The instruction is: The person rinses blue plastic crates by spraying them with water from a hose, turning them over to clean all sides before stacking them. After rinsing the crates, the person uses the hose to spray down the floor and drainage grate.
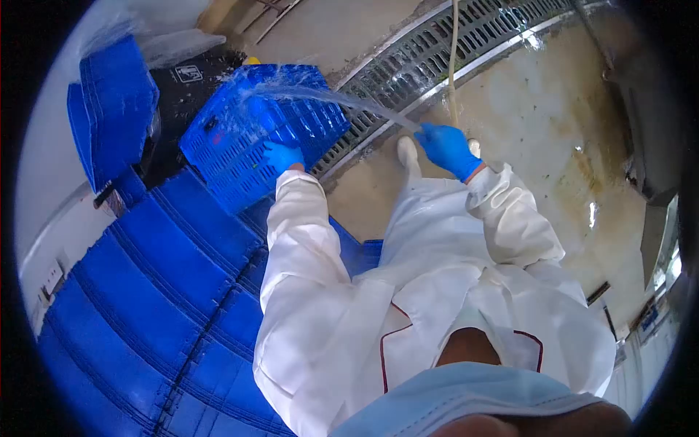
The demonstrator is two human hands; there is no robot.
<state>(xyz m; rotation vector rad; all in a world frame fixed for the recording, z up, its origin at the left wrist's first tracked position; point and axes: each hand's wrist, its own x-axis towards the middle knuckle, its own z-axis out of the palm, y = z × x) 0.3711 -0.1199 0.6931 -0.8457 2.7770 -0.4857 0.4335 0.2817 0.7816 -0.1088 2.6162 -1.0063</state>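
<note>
A blue slotted crate (233, 156) lies tilted at the upper left, wet and splashed. My left hand (282, 156), in a blue glove, rests on its near side; the fingers are partly blurred by the spray. In a blue glove too, my right hand (445, 149) is closed around the end of a pale hose (453, 80). A stream of water (342, 98) arcs from that hand leftward onto the crate.
Stacks of blue crates (145, 291) fill the lower left, with more blue crates (120, 105) beside a black bin (182, 95) at the upper left. A metal floor grate (415, 69) curves across the wet floor (531, 138).
</note>
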